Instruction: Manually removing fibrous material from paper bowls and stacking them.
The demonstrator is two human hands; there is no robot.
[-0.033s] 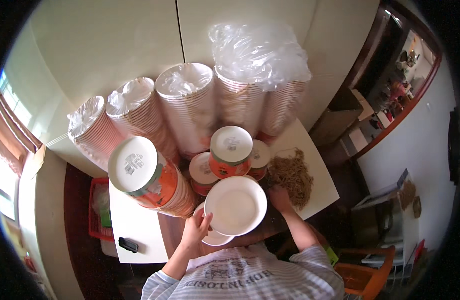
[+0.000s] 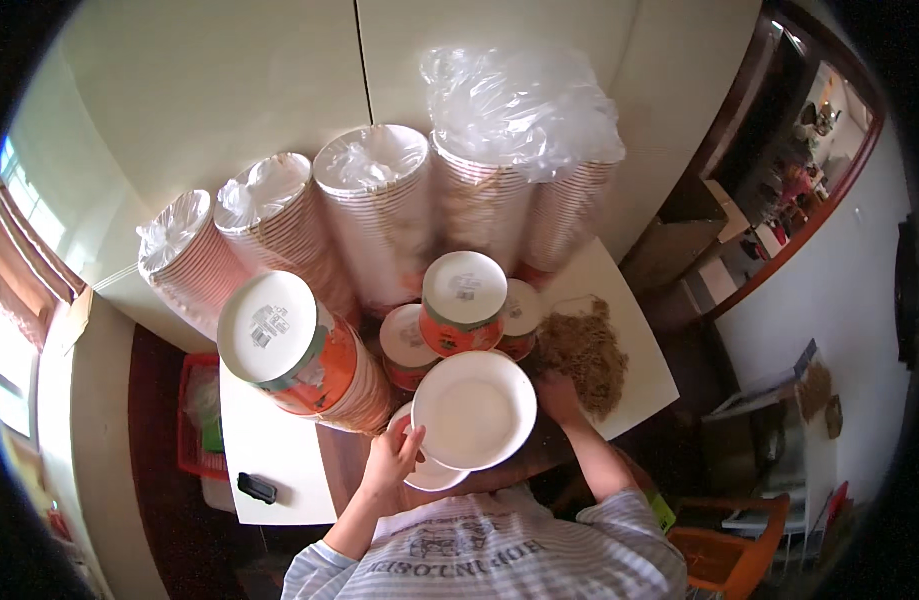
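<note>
From my remote station, I see the left hand [image 2: 393, 455] at eight o'clock on a round white paper-like bowl [image 2: 475, 412], its grip pinching the rim above a white-and-brown counter [image 2: 300, 470]. At the bowl's two o'clock, the right hand [image 2: 560, 397] meets a tangled tan stringy heap [image 2: 588, 365]; whether that grip is closed, I cannot tell. Upturned orange-sided tubs [image 2: 325, 370] stand stacked at ten o'clock.

Chg v. slight: view shifts a hair; wrapped tub stacks [image 2: 385, 240], tabletop [image 2: 645, 340] & tan strand pile [image 2: 592, 362] now sit a touch further R; held white bowl [image 2: 475, 412] likewise.
</note>
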